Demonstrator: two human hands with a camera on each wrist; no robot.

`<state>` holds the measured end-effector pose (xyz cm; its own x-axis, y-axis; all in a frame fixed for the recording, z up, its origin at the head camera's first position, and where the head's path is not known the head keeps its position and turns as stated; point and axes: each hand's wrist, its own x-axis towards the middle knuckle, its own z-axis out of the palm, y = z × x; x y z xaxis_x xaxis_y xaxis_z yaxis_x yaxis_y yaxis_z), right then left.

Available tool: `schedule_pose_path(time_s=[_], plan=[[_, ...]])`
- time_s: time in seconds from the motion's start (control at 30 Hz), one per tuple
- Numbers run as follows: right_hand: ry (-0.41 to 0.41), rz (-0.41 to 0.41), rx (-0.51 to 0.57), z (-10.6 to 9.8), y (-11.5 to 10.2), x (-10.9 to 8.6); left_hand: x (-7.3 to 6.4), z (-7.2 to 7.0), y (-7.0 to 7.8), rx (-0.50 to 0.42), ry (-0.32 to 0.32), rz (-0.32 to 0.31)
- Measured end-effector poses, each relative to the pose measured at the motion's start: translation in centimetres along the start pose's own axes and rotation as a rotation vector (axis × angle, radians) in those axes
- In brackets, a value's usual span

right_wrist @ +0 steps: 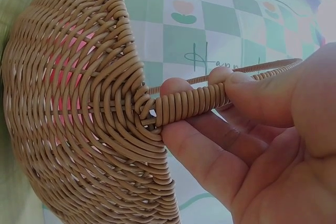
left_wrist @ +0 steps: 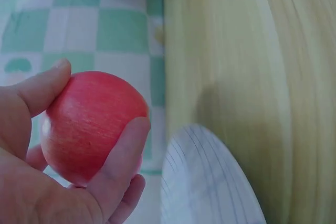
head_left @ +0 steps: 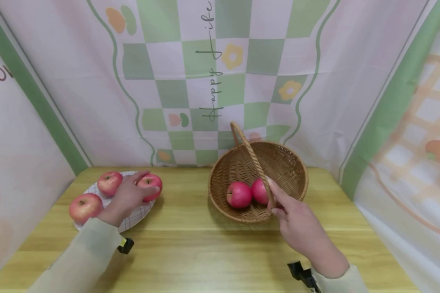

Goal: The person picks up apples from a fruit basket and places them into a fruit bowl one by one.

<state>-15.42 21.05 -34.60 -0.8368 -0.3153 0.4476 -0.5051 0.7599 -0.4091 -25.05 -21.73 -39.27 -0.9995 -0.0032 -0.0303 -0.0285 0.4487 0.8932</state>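
Note:
My left hand (head_left: 129, 194) grips a red apple (head_left: 151, 185) at the right side of a checked plate (head_left: 135, 217). In the left wrist view the thumb and fingers curl round that apple (left_wrist: 92, 124), with the plate (left_wrist: 202, 177) below. Two other apples lie on the plate, one at the back (head_left: 110, 183) and one at the front left (head_left: 85, 207). My right hand (head_left: 300, 221) pinches the near end of the handle (right_wrist: 191, 103) of a wicker basket (head_left: 220, 203). Inside the basket two red apples sit side by side, the left one (head_left: 239, 194) and the right one (head_left: 259, 191), partly behind the handle.
The wooden table (head_left: 190, 252) carries both plate and basket, with a gap of bare wood between them. A green-and-white checked cloth (head_left: 198, 89) hangs behind the table. More printed cloth hangs along the left and right sides.

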Motion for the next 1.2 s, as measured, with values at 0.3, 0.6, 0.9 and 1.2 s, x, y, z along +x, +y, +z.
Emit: schedule_pose_path(time_s=[0.3,0.6,0.9,1.2], plan=[[-0.003,0.011,-0.005,0.0,0.0,0.0,1.4,-1.6,-2.6,0.13,0.061,-0.105],[-0.009,0.018,0.013,-0.1,0.0,0.0,2.8,-1.9,-3.5,0.175,0.066,-0.081],[-0.017,0.05,0.008,-0.2,-0.1,0.0,3.9,-1.7,-3.4,0.183,0.077,-0.092],[-0.009,0.055,0.013,-0.2,0.0,0.0,4.2,-1.5,-3.7,0.215,0.118,-0.02]])
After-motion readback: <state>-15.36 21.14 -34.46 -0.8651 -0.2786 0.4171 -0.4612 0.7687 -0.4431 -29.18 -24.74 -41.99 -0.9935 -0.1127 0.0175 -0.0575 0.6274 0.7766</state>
